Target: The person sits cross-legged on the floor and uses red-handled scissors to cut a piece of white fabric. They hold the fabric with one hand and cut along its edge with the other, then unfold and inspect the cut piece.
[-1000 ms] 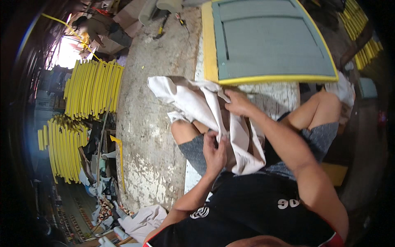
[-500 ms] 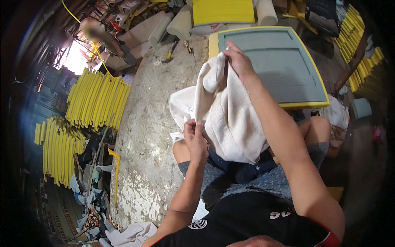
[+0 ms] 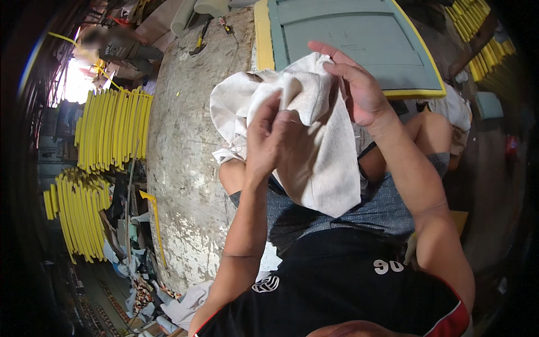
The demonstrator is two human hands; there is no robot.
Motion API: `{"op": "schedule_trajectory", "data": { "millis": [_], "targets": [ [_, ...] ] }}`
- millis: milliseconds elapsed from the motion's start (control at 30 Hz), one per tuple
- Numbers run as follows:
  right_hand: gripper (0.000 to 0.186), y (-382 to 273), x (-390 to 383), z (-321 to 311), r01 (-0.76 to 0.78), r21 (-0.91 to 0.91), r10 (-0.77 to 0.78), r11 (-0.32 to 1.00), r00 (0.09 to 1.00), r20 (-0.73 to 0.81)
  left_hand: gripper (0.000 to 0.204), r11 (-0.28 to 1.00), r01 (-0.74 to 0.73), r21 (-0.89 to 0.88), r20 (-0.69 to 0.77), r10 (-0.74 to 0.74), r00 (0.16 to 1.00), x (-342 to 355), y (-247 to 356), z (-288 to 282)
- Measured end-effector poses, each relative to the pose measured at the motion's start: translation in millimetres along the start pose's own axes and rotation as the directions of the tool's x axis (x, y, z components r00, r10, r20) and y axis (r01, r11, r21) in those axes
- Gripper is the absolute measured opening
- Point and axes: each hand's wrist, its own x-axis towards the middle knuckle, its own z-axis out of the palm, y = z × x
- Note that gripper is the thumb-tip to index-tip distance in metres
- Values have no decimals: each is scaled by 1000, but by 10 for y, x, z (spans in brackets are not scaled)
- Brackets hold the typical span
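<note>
Holding off-white woven cloth [image 3: 328, 168] over the lap [image 3: 387, 202], on the near side of the yellow-edged grey-green panel [image 3: 342, 39]; grasping a fold with the left hand [image 3: 266, 140], its far edge with the right hand [image 3: 364, 96].

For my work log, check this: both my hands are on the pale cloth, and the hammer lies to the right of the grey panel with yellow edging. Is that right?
Not quite: the head view shows the hammer lying to the left of the grey panel with yellow edging. Your left hand and right hand are indeed on the pale cloth.
</note>
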Motion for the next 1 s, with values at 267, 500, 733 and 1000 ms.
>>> {"op": "schedule_trajectory", "data": {
  "millis": [267, 500, 733, 1000],
  "targets": [
    [46, 57, -98, -468, 121, -301, -148, 946, 986, -70, 11, 969, -18, -245, -29, 11, 1000, 67, -295, 164],
    [53, 144, -135, -322, -50, -404, -28, 913, 982, -185, 14, 937, -120, -327, -290, 21, 957, 277, -234, 27],
    [54, 215, -256, -49, -61, -579, 33, 813, 998, -58, 17, 919, -132, -372, -414, -37, 910, 434, -142, 64],
    [32, 319, -273, -139, -72, -252, 55, 965, 996, -74, 18, 935, -306, 180, -429, 355, 831, 386, -261, 129]
  ]
}}
